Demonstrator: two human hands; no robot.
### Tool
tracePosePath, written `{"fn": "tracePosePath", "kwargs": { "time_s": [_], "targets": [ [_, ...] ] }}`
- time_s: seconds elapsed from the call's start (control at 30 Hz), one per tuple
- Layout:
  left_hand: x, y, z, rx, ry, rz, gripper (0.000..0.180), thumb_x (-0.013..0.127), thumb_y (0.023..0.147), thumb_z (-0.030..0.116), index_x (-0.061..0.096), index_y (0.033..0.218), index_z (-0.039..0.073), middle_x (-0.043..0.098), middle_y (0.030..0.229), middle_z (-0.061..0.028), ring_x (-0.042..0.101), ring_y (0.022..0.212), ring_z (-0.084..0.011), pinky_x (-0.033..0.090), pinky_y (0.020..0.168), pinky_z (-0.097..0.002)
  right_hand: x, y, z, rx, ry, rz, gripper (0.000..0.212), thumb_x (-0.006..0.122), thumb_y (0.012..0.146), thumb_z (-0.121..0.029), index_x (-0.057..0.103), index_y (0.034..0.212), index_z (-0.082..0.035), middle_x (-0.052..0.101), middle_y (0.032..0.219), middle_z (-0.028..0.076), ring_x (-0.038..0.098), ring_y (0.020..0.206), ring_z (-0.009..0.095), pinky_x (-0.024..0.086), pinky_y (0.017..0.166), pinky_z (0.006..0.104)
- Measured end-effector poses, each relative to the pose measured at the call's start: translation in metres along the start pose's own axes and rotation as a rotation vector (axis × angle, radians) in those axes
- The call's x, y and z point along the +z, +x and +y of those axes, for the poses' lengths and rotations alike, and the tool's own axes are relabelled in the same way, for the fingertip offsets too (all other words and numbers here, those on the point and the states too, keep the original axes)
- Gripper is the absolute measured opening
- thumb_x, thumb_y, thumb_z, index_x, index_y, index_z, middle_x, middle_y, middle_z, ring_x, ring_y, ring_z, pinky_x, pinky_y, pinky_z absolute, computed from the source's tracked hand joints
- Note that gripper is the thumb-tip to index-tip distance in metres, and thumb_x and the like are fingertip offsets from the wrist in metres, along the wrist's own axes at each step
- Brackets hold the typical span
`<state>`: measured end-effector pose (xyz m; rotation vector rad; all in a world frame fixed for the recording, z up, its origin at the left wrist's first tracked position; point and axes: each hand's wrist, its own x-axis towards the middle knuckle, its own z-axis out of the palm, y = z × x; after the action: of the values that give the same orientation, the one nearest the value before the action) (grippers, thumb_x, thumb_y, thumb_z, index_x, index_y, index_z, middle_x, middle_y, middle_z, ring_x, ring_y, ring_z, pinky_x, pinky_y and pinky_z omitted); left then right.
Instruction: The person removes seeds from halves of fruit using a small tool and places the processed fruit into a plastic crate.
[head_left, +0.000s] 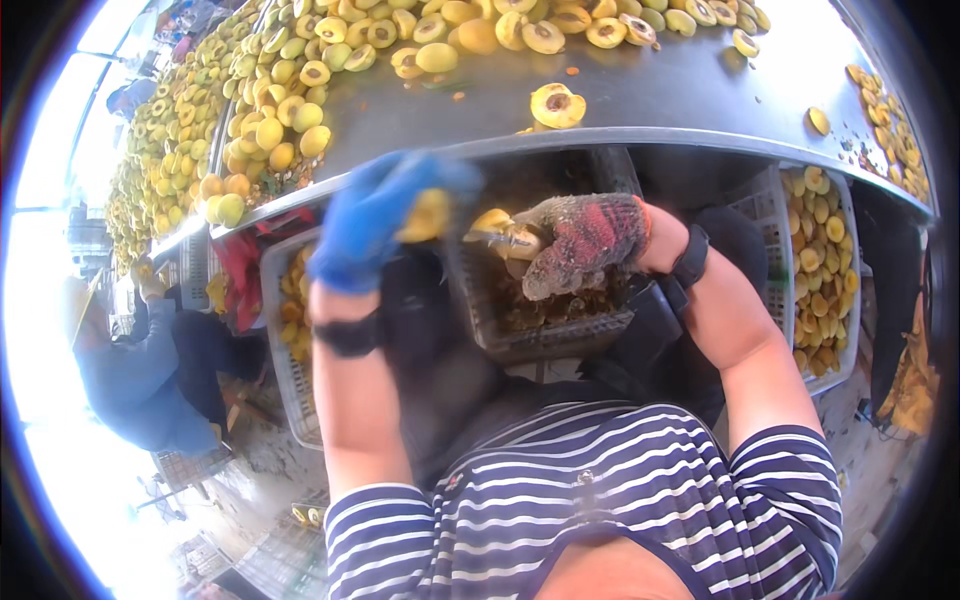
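My left hand (pixel 365 215), in a blue glove, is smeared by motion above the crate at my left. At its fingers is a blurred yellow peach half (pixel 427 215), seemingly held. My right hand (pixel 585 245), in a grey and red knit glove, is closed on a small metal tool (pixel 515 240). Another yellow peach piece (pixel 490 222) sits at the tool's tip, by the thumb and fingers. Under this hand stands a dark crate (pixel 490 335) with brown scraps. On the metal table (pixel 430 120), a cut peach half (pixel 557 105) lies near the edge, its brown centre showing.
Many halved peaches (pixel 280 110) are heaped along the table's far and left sides. Crates of peach halves stand at my left (pixel 305 420) and right (pixel 825 375). The table's raised metal rim (pixel 650 137) runs before me. A co-worker (pixel 150 370) sits at far left.
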<state>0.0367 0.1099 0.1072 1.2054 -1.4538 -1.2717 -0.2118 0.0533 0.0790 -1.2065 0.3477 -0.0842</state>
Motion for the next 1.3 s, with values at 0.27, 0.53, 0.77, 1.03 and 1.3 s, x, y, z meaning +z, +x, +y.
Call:
{"fn": "tracePosePath", "kwargs": {
  "time_s": [0.27, 0.53, 0.77, 1.03, 1.3],
  "targets": [
    [0.022, -0.029, 0.013, -0.059, 0.140, 0.462, 0.039, 0.068, 0.091, 0.010, 0.059, 0.128, -0.001, 0.067, 0.116, -0.0100, 0.062, 0.104, -0.0131, 0.050, 0.090, -0.0266, -0.038, -0.020, 0.040, -0.210, -0.197, 0.124, 0.028, 0.075, 0.079, -0.012, 0.066, 0.105, -0.005, 0.068, 0.087, 0.003, 0.062, 0.075, 0.013, 0.050, 0.068, 0.0292],
    [0.075, 0.074, -0.047, 0.067, 0.640, 0.228, 0.030, 0.069, 0.086, 0.030, 0.070, 0.106, 0.008, 0.071, 0.098, -0.0163, 0.069, 0.089, -0.0343, 0.054, 0.079, -0.0412, -0.013, -0.045, 0.010, 0.477, -1.346, 0.195, 0.026, 0.060, 0.091, -0.027, 0.068, 0.114, -0.018, 0.072, 0.105, 0.006, 0.069, 0.098, 0.028, 0.054, 0.080, 0.0407],
    [0.085, 0.169, -0.071, 0.125, 0.928, 0.196, 0.059, 0.078, 0.080, 0.033, 0.061, 0.125, -0.001, 0.068, 0.115, -0.0190, 0.068, 0.099, -0.0240, 0.053, 0.086, -0.0337, -0.038, -0.062, 0.013, 0.387, -1.108, 0.429, 0.040, 0.072, 0.076, -0.015, 0.060, 0.114, -0.011, 0.070, 0.089, 0.016, 0.067, 0.089, 0.038, 0.052, 0.074, 0.0477],
    [0.072, 0.129, -0.037, -0.078, -0.083, 0.161, 0.043, 0.070, 0.082, 0.015, 0.061, 0.120, -0.003, 0.068, 0.103, -0.0107, 0.066, 0.093, -0.0183, 0.053, 0.083, -0.0300, -0.049, -0.025, 0.022, -0.419, -0.757, 0.975, 0.036, 0.074, 0.085, -0.026, 0.056, 0.102, -0.001, 0.065, 0.086, 0.020, 0.064, 0.080, 0.039, 0.050, 0.069, 0.0415],
    [0.057, 0.106, -0.061, 0.340, -0.259, 0.365, 0.031, 0.057, 0.098, 0.013, 0.055, 0.125, -0.003, 0.062, 0.119, -0.0149, 0.065, 0.096, -0.0225, 0.053, 0.088, -0.0318, -0.024, 0.031, 0.019, -0.367, -0.814, 0.912, 0.035, 0.073, 0.086, -0.030, 0.056, 0.098, -0.002, 0.064, 0.087, 0.021, 0.063, 0.084, 0.042, 0.050, 0.069, 0.0453]
  ]
}}
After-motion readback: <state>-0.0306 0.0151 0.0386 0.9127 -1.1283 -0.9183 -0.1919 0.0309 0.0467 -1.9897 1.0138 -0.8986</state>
